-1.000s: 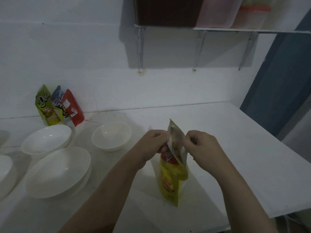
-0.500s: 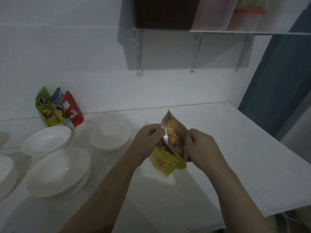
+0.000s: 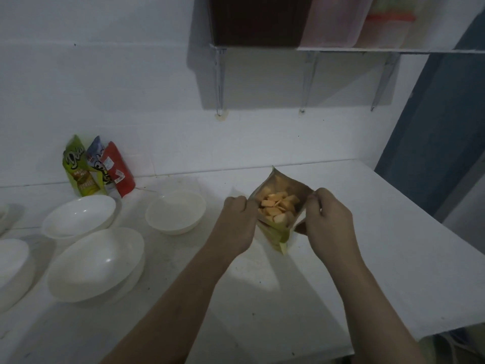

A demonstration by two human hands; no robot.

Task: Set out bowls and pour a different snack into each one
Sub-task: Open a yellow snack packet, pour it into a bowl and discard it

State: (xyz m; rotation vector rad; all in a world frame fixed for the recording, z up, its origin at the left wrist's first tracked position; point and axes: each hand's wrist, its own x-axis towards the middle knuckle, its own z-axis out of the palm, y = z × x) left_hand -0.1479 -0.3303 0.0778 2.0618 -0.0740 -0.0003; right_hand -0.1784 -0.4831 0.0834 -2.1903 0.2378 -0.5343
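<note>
Item: yellow snack bag [image 3: 278, 210], held above the white table [image 3: 393, 245], just right of the small empty bowl [image 3: 175, 212]. Left hand [image 3: 236, 225] pinches its left lip, right hand [image 3: 329, 224] its right; mouth spread wide, orange pieces showing. Long axis runs up and away from the person; left hand nearer the bowl. Versus a second ago: then upright with its top pinched nearly closed, now lifted and pulled open

The fingertips of the left hand [image 3: 237, 224] and right hand [image 3: 328, 222] are hidden behind the mouth of the snack bag [image 3: 279, 206]. At the left edge of the frame, a bowl [image 3: 11, 269] is cut off. The print on the three packets [image 3: 97, 166] is too blurred to be read. The containers [image 3: 362, 19] on the shelf are cropped at the top.
</note>
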